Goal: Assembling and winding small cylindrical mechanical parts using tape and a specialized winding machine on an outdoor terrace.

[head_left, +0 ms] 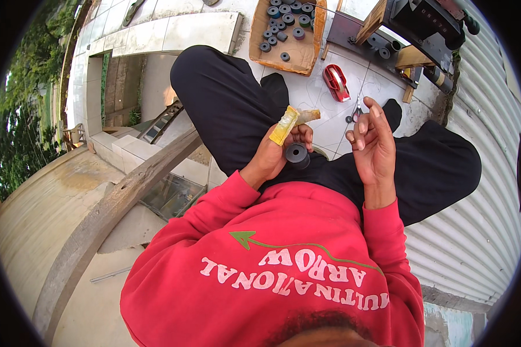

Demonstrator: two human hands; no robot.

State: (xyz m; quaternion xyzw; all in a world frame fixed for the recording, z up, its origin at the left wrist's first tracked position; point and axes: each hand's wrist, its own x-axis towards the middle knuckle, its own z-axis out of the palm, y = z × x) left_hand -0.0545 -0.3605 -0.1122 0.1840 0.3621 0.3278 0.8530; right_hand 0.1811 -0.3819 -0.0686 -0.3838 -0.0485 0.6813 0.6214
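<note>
My left hand (pixel 266 156) is closed around a small black spool (pixel 297 153), whose flat round end and centre hole face up. Yellow tape (pixel 284 126) wraps one of its digits, and another carries a paler wrapping. To the right, my right hand (pixel 375 147) is raised palm up, fingers bent and apart, with nothing visible in it. Just beyond its fingers, a pair of scissors (pixel 358 109) lies on the tiles. A red tape dispenser (pixel 336 82) stands farther off.
A cardboard box (pixel 295 61) of several dark spools sits ahead. At the far right is a hand-cranked winding machine (pixel 425 29) with a counter, on a board. Corrugated metal sheeting (pixel 480 156) borders the right, and a curved wooden beam (pixel 118 202) runs along the left.
</note>
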